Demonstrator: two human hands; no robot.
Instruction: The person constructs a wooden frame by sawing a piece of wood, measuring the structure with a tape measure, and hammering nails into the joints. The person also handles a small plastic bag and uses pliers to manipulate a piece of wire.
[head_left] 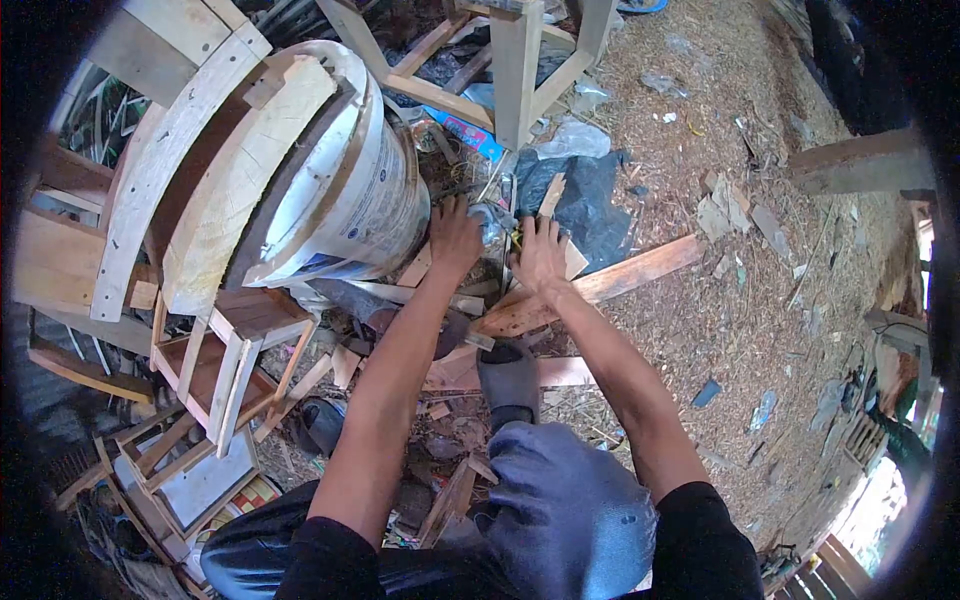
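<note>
Beside the bucket (390, 200): two bare hands, yours, low over the scrap, side by side, apart.
Left hand (457, 240): nearest the bucket wall; fingers a little spread, tips down in clutter; can't tell if they hold anything.
Right hand (541, 258): fingers partly spread; can't tell if they grip.
Clear plastic (490, 222): one crumpled bit, between your hands.
Offcuts: two by your right hand; narrow offcut (551, 195) at the fingertips, wider offcut (575, 260) beside the hand.
Long board (630, 275): one, slanting under your right wrist.
Dark plastic sheet (590, 215): one, just past your right hand.
Bucket top: one thick wood slab (245, 190).
Wooden frames: one legged frame (514, 75) ahead, one small frame (240, 345) left.
In the way: bucket crowds your left side; long board crosses below your right arm.
</note>
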